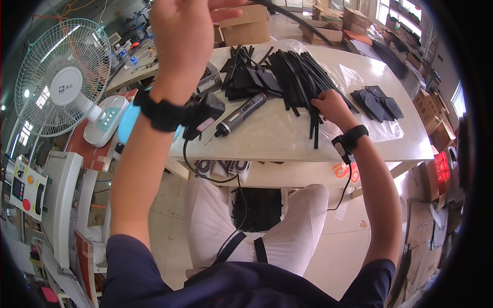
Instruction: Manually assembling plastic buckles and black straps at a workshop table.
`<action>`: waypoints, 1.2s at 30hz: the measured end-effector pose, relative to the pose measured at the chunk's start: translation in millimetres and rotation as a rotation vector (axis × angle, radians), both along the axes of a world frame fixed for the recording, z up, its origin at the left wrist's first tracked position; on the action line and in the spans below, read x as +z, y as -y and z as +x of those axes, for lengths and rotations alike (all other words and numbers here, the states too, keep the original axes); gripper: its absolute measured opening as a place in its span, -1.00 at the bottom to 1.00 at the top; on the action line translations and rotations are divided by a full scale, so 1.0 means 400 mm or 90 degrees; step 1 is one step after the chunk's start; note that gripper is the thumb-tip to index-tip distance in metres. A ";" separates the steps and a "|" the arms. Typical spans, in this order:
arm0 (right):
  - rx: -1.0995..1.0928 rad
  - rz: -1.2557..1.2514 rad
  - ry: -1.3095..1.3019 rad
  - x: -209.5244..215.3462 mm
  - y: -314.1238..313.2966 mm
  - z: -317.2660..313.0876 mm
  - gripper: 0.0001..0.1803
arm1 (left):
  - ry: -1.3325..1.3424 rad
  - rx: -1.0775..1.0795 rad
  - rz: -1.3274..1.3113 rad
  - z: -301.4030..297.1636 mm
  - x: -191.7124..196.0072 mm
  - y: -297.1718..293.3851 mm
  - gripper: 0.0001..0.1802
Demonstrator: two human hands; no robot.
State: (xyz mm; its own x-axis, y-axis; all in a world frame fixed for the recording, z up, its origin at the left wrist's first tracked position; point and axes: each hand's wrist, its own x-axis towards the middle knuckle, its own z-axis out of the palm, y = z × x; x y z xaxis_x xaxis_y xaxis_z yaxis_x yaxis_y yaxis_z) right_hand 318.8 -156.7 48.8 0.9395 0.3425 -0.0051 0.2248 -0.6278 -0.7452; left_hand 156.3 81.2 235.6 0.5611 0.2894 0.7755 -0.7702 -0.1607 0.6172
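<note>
My left hand (192, 31) is raised at the top edge, partly cut off, with two fingers reaching right. From beside those fingers a long black strip (303, 23) slants through the air, so the hand appears to hold it; the grip itself is out of frame. At the pile of black strips (295, 69) on the table, my right hand (331, 107) is closed, thumb and fingers pinching at strip ends on its right side. Left of the pile lie flat black pieces (251, 82). A dark electric screwdriver (241, 114) rests in front of them, its bit pointing toward me.
More black plates (377, 102) lie on clear plastic at the right of the white table (411, 136). A dark bin (209, 79) sits behind my left wrist. A fan (64, 84) stands at left. Cardboard boxes (246, 25) are behind and to the right. Cables hang from both wrist devices.
</note>
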 end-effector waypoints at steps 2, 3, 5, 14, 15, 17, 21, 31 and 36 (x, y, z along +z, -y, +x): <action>-0.010 -0.093 0.036 0.032 -0.025 -0.015 -0.70 | 0.022 -0.037 0.067 -0.052 -0.036 -0.030 -0.85; -0.011 -0.096 0.034 0.037 -0.013 -0.016 -0.70 | 0.018 0.000 0.115 -0.067 -0.061 -0.037 -0.83; -0.136 -0.192 0.313 0.051 0.021 0.002 -0.70 | -0.076 0.008 0.080 -0.140 -0.119 -0.029 -0.84; -0.076 -0.328 0.282 -0.042 0.451 0.171 -0.56 | -0.354 -0.100 -0.110 -0.238 -0.354 -0.067 -0.85; -0.073 -0.326 0.314 -0.047 0.433 0.150 -0.60 | -0.381 -0.100 -0.127 -0.243 -0.370 -0.070 -0.85; -0.071 -0.328 0.343 -0.027 0.404 0.110 -0.64 | -0.392 -0.110 -0.130 -0.251 -0.386 -0.073 -0.85; -0.153 -0.331 0.365 -0.013 0.448 0.072 -0.73 | -0.416 -0.155 -0.123 -0.262 -0.411 -0.062 -0.81; 0.006 0.419 -0.009 -0.064 0.245 -0.482 -0.75 | -0.489 -0.247 -0.256 -0.304 -0.449 -0.047 -0.76; 0.299 0.267 -0.029 -0.156 0.024 -0.635 -0.90 | -0.485 -0.239 -0.291 -0.309 -0.451 -0.055 -0.76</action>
